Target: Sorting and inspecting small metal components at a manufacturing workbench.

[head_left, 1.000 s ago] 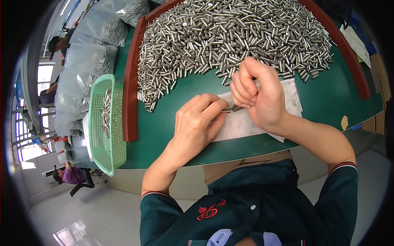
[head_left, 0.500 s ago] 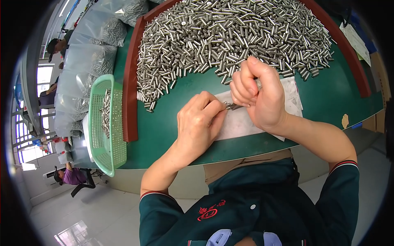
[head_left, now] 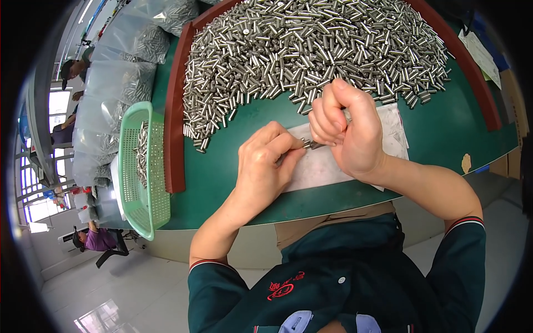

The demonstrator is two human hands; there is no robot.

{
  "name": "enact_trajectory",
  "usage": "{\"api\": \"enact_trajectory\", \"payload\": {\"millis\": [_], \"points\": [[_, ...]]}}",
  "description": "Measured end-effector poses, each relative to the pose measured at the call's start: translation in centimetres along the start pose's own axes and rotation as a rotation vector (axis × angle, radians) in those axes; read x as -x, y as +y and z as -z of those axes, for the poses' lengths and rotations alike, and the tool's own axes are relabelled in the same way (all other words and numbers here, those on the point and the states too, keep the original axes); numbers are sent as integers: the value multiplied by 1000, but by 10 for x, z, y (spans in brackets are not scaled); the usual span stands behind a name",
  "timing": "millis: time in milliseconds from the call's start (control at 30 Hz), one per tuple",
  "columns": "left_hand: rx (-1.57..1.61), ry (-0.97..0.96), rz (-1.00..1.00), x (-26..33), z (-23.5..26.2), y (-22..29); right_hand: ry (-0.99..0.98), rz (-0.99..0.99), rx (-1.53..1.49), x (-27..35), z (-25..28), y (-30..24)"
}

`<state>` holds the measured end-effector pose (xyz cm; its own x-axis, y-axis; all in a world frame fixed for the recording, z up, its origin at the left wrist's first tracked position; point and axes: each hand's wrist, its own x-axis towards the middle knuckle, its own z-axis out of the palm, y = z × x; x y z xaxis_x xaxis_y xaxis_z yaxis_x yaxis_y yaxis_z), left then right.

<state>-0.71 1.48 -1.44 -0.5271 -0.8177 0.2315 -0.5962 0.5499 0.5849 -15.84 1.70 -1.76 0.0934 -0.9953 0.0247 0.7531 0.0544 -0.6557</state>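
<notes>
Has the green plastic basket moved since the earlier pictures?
No. The green plastic mesh basket lies at the same place against the dark red wooden table edge as before.

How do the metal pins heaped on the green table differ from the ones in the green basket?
The pile on the table is huge and spreads loose across the green surface; the pins in the basket are few. The pile points every way, while the basket pins lie roughly lined up along the basket. The pile sits inside the red-brown rim; the basket stands outside it, at the table's left edge. Both are short, shiny metal cylinders.
</notes>
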Motion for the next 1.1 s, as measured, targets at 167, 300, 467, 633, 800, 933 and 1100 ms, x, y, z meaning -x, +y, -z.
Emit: {"api": "enact_trajectory", "payload": {"millis": [167,300,467,633,800,933,1100], "points": [[38,-3,0,-3,0,0,5,8,1,1,1,-1],[56,-21,28,-4,1,-1,-18,28,34,1,-1,1],[62,-16,-6,-5,1,-2,-49,58,150,6,-2,6],[59,-26,-27,-4,1,-3,-12,81,171,5,-5,6],[19,-16,-47,-2,2,-2,-47,21,101,-1,1,-2],[-33,-26,-89,-2,2,0,-18,-1,25,-2,3,-1],[-72,-39,-111,-2,2,0,-14,-16,41,-3,5,0]]}}
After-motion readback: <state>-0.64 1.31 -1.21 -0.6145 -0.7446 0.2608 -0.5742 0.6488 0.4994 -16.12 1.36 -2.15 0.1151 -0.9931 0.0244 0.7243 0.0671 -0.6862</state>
